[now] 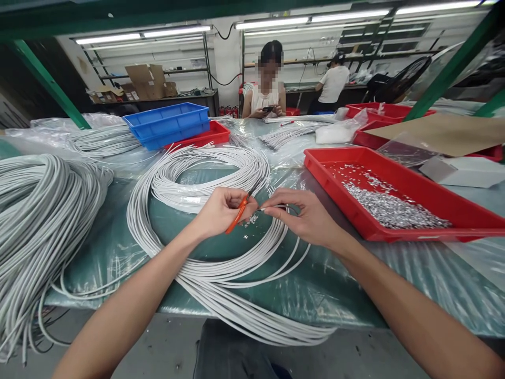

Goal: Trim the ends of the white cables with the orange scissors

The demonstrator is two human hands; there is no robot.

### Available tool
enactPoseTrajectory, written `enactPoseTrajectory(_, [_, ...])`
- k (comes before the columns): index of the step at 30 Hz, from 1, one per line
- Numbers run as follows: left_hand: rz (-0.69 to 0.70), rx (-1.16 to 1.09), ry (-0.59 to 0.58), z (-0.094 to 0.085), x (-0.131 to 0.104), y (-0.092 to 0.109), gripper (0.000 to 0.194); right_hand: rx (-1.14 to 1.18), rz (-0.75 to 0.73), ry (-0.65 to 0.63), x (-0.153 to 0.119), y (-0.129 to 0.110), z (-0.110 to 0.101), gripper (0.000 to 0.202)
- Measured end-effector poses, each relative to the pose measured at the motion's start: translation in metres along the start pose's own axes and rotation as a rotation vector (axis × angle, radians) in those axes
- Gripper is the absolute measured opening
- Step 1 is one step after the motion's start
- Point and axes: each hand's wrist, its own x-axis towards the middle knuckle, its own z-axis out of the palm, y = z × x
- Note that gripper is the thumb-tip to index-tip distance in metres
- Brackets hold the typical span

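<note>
My left hand (226, 210) is closed on an orange-handled tool (238, 215), its dark tip pointing up and to the right. Close beside it, my right hand (298, 215) pinches the end of a pale cable (282, 207) between thumb and fingers. The fingertips of both hands nearly meet at that end. Small silvery metal pieces (251, 220) lie on the green table just below. Coiled white cables (236, 266) loop around and under my hands, with another coil (209, 176) behind them.
A red tray (335, 197) holding many small metal pieces stands at right. At left lies a thick cable bundle (43, 221). Behind are a blue bin (169, 123) on a red tray (216, 134), a white box (463, 171), and a seated person (266, 97) across the table.
</note>
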Motion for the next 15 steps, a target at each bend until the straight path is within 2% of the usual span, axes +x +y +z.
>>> enactPoseTrajectory(9, [-0.033,0.028,-0.099,-0.0037,-0.0013,0.0029,0.002,-0.156,-0.156,-0.01,-0.0007,0.0041,0.002,0.015])
enactPoseTrajectory(15, [-0.03,0.034,-0.113,-0.0039,-0.0018,0.0063,0.004,-0.199,-0.183,0.026,-0.0019,0.0031,0.004,0.015])
